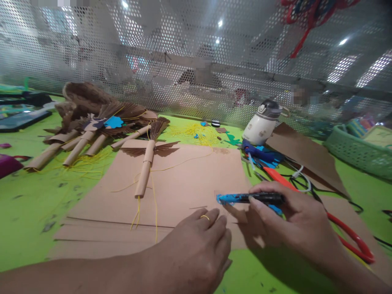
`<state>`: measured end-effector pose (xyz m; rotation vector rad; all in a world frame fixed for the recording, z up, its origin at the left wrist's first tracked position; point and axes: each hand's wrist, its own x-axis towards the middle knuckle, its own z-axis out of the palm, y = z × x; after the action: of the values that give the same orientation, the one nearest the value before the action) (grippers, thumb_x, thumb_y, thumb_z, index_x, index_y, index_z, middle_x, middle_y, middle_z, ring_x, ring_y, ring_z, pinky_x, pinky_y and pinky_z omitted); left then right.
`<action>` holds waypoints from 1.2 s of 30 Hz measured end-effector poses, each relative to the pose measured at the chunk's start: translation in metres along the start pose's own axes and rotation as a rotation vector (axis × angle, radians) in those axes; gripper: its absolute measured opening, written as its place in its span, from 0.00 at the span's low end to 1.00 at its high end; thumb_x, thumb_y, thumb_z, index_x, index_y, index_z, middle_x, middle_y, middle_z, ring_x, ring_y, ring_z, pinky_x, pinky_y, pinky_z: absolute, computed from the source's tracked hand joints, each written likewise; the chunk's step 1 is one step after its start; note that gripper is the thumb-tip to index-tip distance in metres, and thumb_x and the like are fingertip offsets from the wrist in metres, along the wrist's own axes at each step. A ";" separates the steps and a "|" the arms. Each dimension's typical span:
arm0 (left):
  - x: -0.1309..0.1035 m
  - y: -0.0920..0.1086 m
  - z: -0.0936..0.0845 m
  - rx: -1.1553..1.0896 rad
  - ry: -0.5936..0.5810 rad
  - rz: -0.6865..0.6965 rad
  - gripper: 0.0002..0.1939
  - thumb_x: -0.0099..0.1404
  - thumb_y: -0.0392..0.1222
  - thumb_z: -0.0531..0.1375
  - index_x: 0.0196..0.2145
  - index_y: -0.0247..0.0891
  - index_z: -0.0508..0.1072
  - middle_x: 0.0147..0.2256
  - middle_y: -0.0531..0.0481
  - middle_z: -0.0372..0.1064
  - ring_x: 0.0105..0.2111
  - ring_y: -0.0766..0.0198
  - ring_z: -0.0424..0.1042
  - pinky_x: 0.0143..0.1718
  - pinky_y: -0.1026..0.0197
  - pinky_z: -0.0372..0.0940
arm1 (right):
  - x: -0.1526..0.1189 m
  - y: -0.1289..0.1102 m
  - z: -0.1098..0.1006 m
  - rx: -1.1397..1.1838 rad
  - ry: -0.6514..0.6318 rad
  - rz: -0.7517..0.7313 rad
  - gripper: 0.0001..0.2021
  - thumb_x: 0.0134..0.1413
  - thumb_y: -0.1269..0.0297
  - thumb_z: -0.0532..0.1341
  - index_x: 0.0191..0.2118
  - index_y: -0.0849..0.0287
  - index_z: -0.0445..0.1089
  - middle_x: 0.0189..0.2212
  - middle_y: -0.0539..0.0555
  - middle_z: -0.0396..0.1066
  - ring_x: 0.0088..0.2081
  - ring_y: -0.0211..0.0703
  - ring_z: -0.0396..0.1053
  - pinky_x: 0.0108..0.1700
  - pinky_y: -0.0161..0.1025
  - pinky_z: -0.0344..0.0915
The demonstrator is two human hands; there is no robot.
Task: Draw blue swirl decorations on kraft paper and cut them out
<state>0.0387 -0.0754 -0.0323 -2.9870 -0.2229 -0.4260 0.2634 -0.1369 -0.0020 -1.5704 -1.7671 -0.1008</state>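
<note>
Left hand [203, 245], 1 ring [204, 217]; right hand [295, 220] holds 1 pen-like tool [241, 198].

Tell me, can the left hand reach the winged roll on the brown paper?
Likely yes: only flat brown paper and loose yellow thread show between the left hand and the winged roll.

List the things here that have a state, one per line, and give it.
Left hand: palm down, fingers bent
Right hand: closed around the black pen
Black pen: blue-smeared at its tip
Brown paper sheets: flat, stacked
Rolled-paper figure: lying, pleats spread
Yellow threads: loose, tangled
White bottle: standing, lid on
Green basket: open-topped, loaded
</note>
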 end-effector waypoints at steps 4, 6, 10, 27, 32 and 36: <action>-0.001 0.002 0.002 -0.009 0.023 -0.011 0.17 0.79 0.42 0.51 0.47 0.29 0.77 0.49 0.39 0.77 0.52 0.46 0.75 0.56 0.45 0.71 | -0.001 -0.001 0.002 0.017 -0.002 0.028 0.04 0.60 0.65 0.63 0.37 0.53 0.76 0.28 0.47 0.81 0.27 0.38 0.77 0.32 0.30 0.73; -0.001 0.002 0.003 -0.004 0.026 -0.015 0.17 0.79 0.41 0.51 0.46 0.29 0.77 0.50 0.39 0.77 0.52 0.46 0.75 0.55 0.45 0.71 | -0.002 -0.003 0.004 0.043 0.017 0.069 0.04 0.60 0.63 0.63 0.36 0.52 0.76 0.27 0.46 0.79 0.26 0.38 0.76 0.33 0.32 0.73; -0.002 0.002 0.003 -0.007 0.009 -0.006 0.16 0.79 0.40 0.51 0.47 0.29 0.76 0.50 0.38 0.77 0.53 0.47 0.75 0.56 0.46 0.70 | -0.002 -0.008 0.006 0.085 0.031 0.159 0.05 0.59 0.63 0.62 0.35 0.52 0.77 0.28 0.48 0.80 0.28 0.41 0.76 0.35 0.36 0.73; -0.003 0.004 0.000 -0.039 0.002 -0.032 0.15 0.78 0.41 0.52 0.48 0.29 0.76 0.50 0.37 0.76 0.53 0.46 0.74 0.56 0.45 0.69 | -0.002 -0.004 0.003 0.078 -0.006 0.192 0.05 0.60 0.62 0.63 0.36 0.53 0.77 0.31 0.50 0.82 0.30 0.41 0.78 0.34 0.35 0.73; -0.004 0.004 0.001 -0.036 0.028 -0.035 0.16 0.79 0.41 0.51 0.47 0.29 0.76 0.50 0.38 0.77 0.52 0.47 0.74 0.55 0.46 0.70 | -0.001 -0.002 0.000 0.049 0.041 0.156 0.04 0.59 0.62 0.63 0.36 0.53 0.77 0.29 0.49 0.80 0.26 0.41 0.76 0.31 0.36 0.73; -0.003 0.004 0.001 -0.017 0.029 -0.040 0.16 0.79 0.41 0.51 0.47 0.29 0.76 0.50 0.37 0.76 0.53 0.47 0.74 0.56 0.46 0.69 | 0.000 -0.003 0.000 0.056 0.017 0.102 0.04 0.59 0.62 0.64 0.37 0.52 0.77 0.29 0.50 0.81 0.27 0.42 0.78 0.29 0.35 0.74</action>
<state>0.0368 -0.0791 -0.0346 -2.9955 -0.2782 -0.4783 0.2611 -0.1373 -0.0006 -1.6118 -1.6595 -0.0153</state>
